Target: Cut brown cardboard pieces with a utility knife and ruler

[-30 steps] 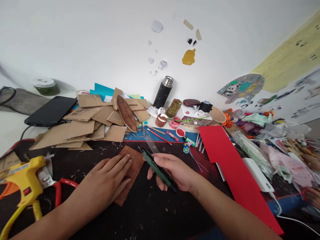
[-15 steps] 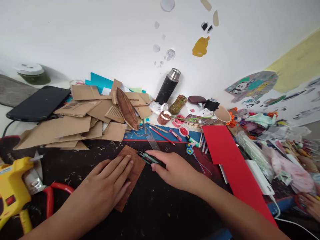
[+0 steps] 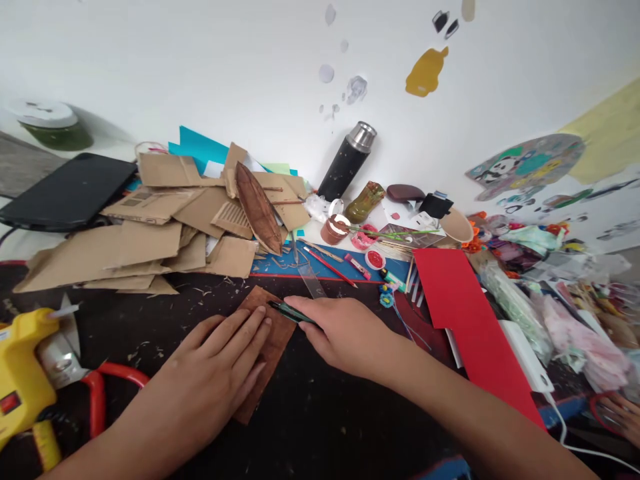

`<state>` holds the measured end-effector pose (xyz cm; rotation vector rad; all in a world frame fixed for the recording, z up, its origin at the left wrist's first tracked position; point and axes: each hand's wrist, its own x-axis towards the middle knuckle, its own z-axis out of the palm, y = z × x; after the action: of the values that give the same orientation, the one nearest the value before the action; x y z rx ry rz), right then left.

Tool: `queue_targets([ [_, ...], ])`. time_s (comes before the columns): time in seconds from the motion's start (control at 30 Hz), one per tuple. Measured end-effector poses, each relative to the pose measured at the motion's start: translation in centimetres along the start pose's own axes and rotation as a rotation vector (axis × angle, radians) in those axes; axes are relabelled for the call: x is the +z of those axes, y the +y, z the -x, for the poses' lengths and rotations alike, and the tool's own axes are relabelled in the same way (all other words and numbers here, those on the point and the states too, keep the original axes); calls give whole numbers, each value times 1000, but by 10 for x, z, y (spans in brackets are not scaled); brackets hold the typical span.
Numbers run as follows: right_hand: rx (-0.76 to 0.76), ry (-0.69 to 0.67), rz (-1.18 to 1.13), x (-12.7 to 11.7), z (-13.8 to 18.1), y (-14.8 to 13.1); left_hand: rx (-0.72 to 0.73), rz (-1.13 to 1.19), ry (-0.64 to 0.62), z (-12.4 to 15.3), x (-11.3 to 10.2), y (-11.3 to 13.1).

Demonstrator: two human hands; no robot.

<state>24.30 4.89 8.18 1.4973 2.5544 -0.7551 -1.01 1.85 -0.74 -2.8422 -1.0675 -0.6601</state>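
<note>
My left hand (image 3: 215, 367) lies flat with fingers stretched out, pressing a piece of brown painted cardboard (image 3: 273, 350) onto the dark table. My right hand (image 3: 345, 333) is closed around a dark green and black utility knife (image 3: 293, 312). The knife's front end is over the upper part of the cardboard, close beside my left fingertips. Whether the blade touches the surface is too small to tell. A clear ruler (image 3: 312, 283) lies just beyond the cardboard. Farther back, a brown leaf-shaped cardboard piece (image 3: 258, 208) rests on a pile of cardboard scraps (image 3: 145, 243).
A yellow glue gun (image 3: 23, 373) and red-handled scissors (image 3: 95, 400) lie at the left. Behind stand a black flask (image 3: 347, 160) and open paint pots (image 3: 335, 229). Red card (image 3: 465, 313) lies at the right, with another person's hand (image 3: 620, 413) at the far right edge.
The view has shifted slightly. The knife's front end has moved left over the cardboard, nearer my left fingertips. My left hand stays flat on the cardboard.
</note>
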Motion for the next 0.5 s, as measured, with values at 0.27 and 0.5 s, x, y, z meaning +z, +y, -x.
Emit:
queue_targets([
  [0.27, 13, -26, 37, -3, -2, -4, -4, 14, -11, 3, 3, -1],
  [0.5, 1, -57, 125, -6, -4, -6, 10, 14, 1, 2, 1, 0],
])
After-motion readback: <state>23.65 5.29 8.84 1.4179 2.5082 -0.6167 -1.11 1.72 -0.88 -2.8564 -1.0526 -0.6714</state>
